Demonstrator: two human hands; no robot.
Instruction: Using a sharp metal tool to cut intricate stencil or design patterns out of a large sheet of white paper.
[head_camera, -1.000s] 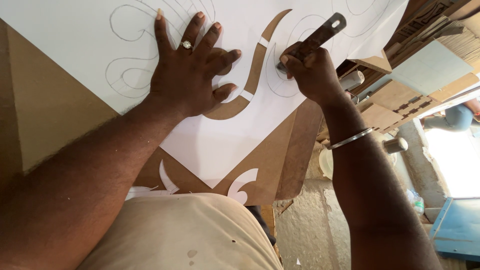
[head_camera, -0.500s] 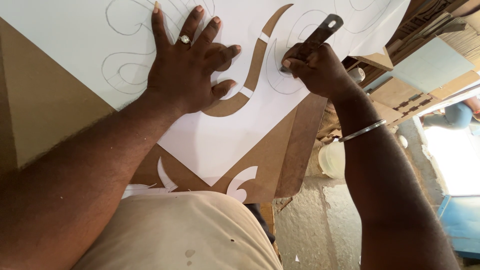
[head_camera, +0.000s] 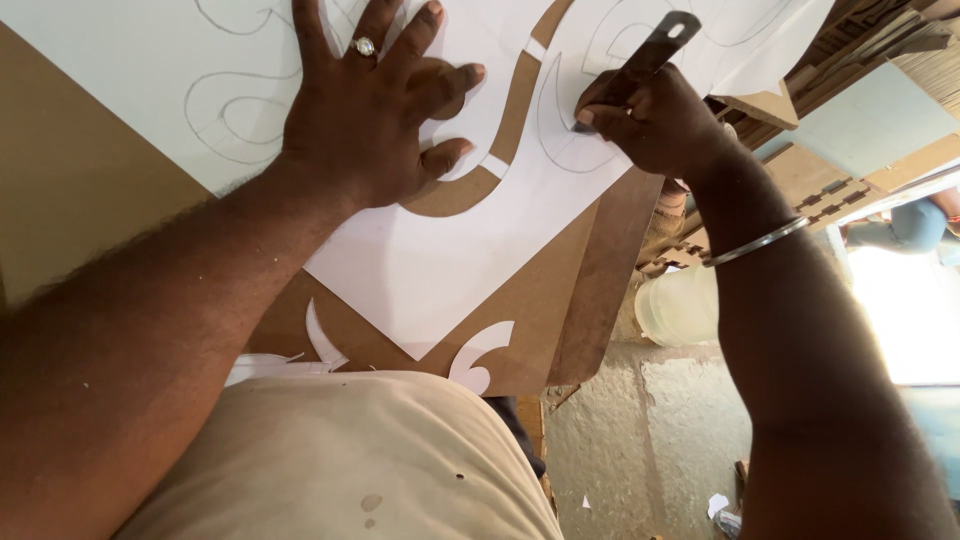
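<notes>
As before, left hand (head_camera: 370, 120) splayed, blade (head_camera: 640, 65) lower — paper (head_camera: 450, 260).

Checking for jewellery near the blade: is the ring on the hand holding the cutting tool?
No, the ring sits on the left hand pressing the white sheet; the right hand grips the tool.

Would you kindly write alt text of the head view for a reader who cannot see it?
The right hand grips a flat metal blade, tip on a white sheet pencilled with curling patterns. The left hand, wearing a ring, presses the sheet flat onto a brown board. White offcuts lie near the person's body.
</notes>
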